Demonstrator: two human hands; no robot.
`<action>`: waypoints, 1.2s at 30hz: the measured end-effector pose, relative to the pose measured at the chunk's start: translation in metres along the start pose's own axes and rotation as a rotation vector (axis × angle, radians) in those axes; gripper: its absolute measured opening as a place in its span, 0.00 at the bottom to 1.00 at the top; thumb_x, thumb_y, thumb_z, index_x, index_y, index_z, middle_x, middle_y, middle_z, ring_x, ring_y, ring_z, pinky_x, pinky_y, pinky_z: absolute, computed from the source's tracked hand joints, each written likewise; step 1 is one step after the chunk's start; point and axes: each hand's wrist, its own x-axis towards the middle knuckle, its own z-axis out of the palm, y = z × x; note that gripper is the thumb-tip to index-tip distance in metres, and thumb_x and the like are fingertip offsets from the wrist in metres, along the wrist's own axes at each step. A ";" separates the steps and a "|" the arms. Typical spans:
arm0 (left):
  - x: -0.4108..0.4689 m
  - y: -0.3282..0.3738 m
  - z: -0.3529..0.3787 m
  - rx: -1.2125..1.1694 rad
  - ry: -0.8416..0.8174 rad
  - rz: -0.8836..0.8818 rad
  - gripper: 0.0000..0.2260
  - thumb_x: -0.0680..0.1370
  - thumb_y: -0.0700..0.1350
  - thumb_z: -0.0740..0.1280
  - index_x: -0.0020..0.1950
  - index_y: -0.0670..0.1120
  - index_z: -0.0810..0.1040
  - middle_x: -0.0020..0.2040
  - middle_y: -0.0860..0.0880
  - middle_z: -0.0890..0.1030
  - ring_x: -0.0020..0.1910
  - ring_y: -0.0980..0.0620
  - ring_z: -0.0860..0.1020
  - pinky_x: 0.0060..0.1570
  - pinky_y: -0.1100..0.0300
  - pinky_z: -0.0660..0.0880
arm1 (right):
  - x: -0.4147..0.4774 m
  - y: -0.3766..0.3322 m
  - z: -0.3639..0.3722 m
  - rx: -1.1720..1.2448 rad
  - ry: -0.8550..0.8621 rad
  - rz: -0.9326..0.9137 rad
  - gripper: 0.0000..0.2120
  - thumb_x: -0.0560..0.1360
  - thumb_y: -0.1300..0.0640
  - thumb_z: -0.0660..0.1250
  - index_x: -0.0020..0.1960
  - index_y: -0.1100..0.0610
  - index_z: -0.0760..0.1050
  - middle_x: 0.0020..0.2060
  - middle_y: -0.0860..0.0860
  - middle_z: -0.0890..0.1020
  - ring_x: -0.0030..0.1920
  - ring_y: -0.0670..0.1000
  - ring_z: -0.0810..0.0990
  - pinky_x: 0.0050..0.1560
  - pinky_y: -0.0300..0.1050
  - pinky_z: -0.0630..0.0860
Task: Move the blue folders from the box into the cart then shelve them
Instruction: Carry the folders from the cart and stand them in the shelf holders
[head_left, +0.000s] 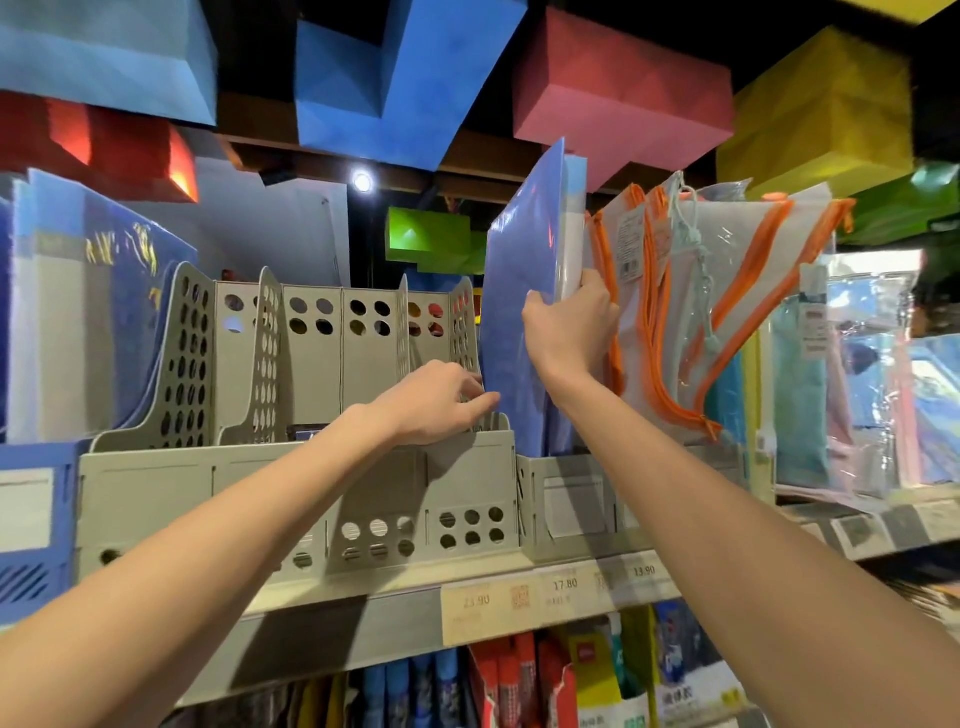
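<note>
One blue folder (519, 249) stands in grey rack (571, 488), right hand (569, 332) gripping.

Bare forearms (208, 545) (hands (436, 402) too)

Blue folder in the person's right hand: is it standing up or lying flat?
Standing up, tilted slightly. The blue folder rises on edge from the grey file holder, its side gripped by the right hand.

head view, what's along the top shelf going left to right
dark blue folders → grey file rack → blue folders gripped by the right hand → orange-zip pouches → clear packets
</note>
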 end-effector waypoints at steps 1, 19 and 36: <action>0.000 0.000 0.001 -0.007 0.001 -0.006 0.21 0.83 0.56 0.60 0.51 0.43 0.87 0.63 0.43 0.82 0.66 0.51 0.78 0.61 0.54 0.75 | -0.003 0.002 -0.001 0.000 -0.009 0.004 0.13 0.73 0.55 0.72 0.53 0.56 0.72 0.47 0.52 0.77 0.47 0.52 0.78 0.43 0.46 0.81; -0.007 0.003 -0.010 -0.157 0.157 -0.146 0.15 0.78 0.46 0.64 0.63 0.47 0.83 0.59 0.49 0.84 0.58 0.52 0.81 0.63 0.55 0.75 | -0.032 0.020 -0.025 -0.128 -0.503 0.161 0.30 0.77 0.46 0.69 0.70 0.60 0.61 0.59 0.54 0.72 0.55 0.54 0.73 0.48 0.46 0.68; -0.035 0.012 -0.024 -0.201 0.188 -0.240 0.16 0.77 0.46 0.64 0.65 0.48 0.79 0.55 0.48 0.84 0.50 0.52 0.82 0.57 0.52 0.78 | -0.055 0.026 -0.038 -0.149 -0.616 0.016 0.33 0.72 0.50 0.75 0.67 0.57 0.58 0.58 0.55 0.71 0.55 0.54 0.72 0.40 0.41 0.70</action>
